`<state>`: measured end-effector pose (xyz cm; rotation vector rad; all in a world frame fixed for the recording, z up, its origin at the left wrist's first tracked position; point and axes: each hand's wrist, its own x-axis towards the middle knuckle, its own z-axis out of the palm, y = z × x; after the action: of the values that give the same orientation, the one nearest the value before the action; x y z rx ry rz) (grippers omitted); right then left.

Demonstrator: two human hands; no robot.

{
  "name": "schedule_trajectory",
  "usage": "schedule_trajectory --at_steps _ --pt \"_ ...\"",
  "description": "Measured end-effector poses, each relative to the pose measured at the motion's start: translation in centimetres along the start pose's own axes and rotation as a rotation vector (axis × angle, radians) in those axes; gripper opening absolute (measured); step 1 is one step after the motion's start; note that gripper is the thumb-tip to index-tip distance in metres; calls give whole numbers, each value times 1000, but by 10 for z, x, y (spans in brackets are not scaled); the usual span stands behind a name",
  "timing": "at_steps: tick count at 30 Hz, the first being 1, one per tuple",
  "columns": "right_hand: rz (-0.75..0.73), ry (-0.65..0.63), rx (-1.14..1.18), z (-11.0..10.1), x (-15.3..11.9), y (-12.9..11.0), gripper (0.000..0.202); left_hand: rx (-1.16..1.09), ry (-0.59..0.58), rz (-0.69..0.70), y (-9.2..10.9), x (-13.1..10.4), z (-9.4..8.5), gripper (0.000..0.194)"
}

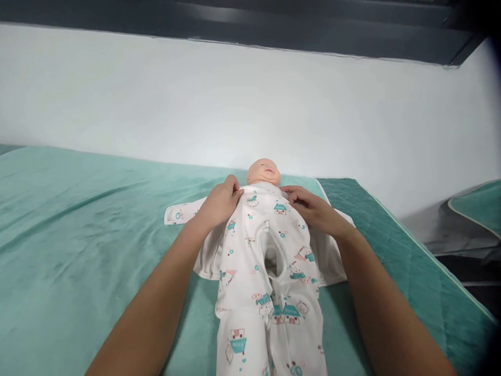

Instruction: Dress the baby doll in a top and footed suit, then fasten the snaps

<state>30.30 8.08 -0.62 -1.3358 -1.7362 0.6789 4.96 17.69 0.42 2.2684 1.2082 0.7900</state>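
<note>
A baby doll lies on its back, only its head and neck showing. White printed split-crotch baby pants are spread over its body, the waist high on the chest and an oval opening near the middle. Under them a white baby shirt shows on both sides, with one sleeve stretched out to the left. At the left waist corner my left hand is closed, fingertips pinching the pants' edge. My right hand has curled fingers at the opposite corner, also gripping the pants' edge. The doll's limbs are hidden.
A green cover lies under everything, with a darker quilted mat along the right edge. Behind is a white wall, and a dark beam crosses overhead. Another green padded edge appears at the far right.
</note>
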Motion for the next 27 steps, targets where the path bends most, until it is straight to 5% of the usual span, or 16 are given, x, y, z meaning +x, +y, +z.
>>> schedule_trajectory --at_steps 4,12,17,22,27 --pt "26 129 -89 6 4 4 20 38 89 -30 -1 2 8 10" --pt "118 397 -188 12 17 27 20 51 86 -51 -6 5 14 5" --pt "42 356 -5 18 16 29 17 -8 23 -46 -6 4 10 8" --pt "-104 214 -64 15 13 24 27 26 -11 108 -6 1 6 32" --pt "-100 157 -44 11 11 20 28 106 -142 152 -5 -3 4 39"
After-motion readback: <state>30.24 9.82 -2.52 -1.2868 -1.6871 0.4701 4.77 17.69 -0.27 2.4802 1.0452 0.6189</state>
